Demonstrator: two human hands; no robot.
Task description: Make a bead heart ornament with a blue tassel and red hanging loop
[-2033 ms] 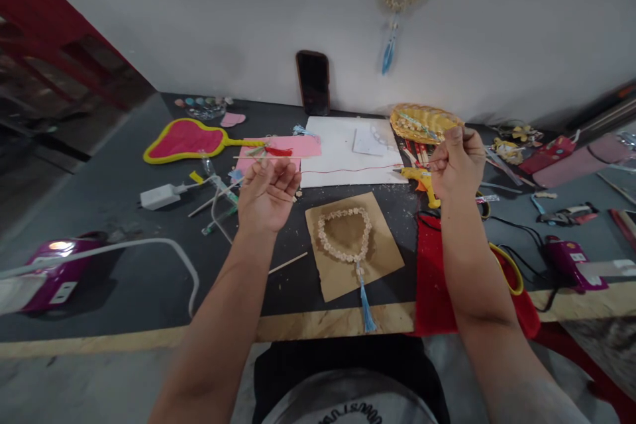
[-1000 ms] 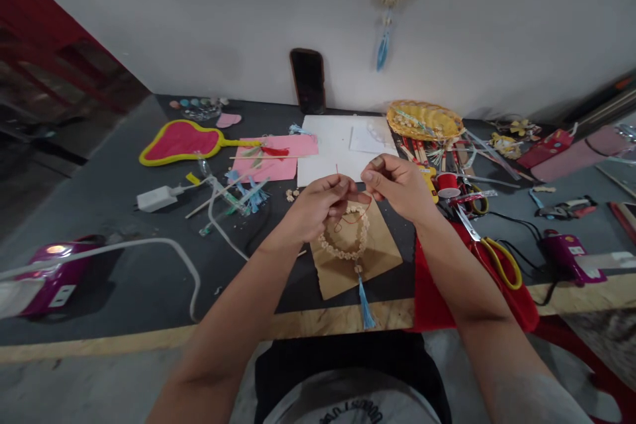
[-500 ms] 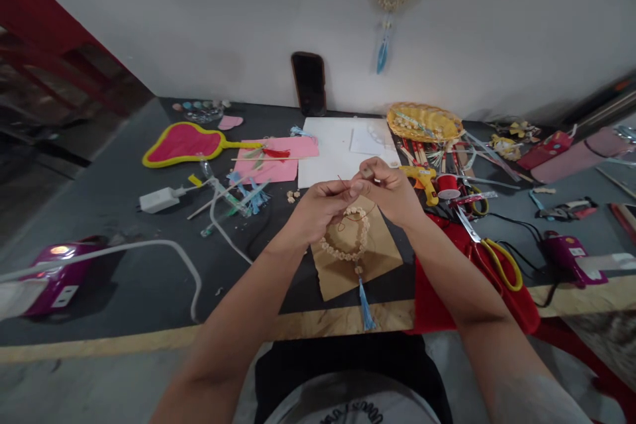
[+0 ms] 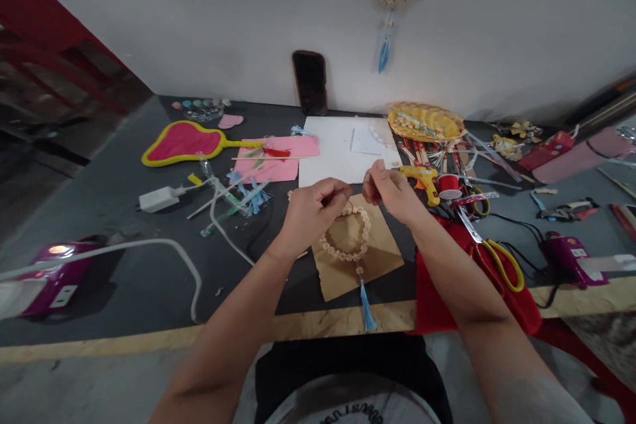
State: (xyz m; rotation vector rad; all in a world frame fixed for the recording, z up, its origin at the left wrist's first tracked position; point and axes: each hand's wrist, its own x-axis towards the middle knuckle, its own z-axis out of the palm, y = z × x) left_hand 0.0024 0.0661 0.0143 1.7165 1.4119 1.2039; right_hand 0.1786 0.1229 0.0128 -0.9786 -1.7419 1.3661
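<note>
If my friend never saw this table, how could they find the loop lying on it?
On the dark table, near its light front edge, lies a brown card. The pale, knobbly loop rests on that card, its blue tassel reaching the edge. Its lookalike hangs on the wall instead.

Looks like a small craft workshop: long dark worktop (image 4: 159,291) cluttered with glue gun (image 4: 422,182), scissors (image 4: 479,241), pliers (image 4: 569,209), red thread spool (image 4: 449,186); tasselled loop (image 4: 366,230) on brown card (image 4: 385,258).

No wording can be read for certain: dark curved lettering on the shirt (image 4: 342,392), below the table's (image 4: 342,323) front edge, is cut off; marks on the glue gun (image 4: 421,179) are too small.
</note>
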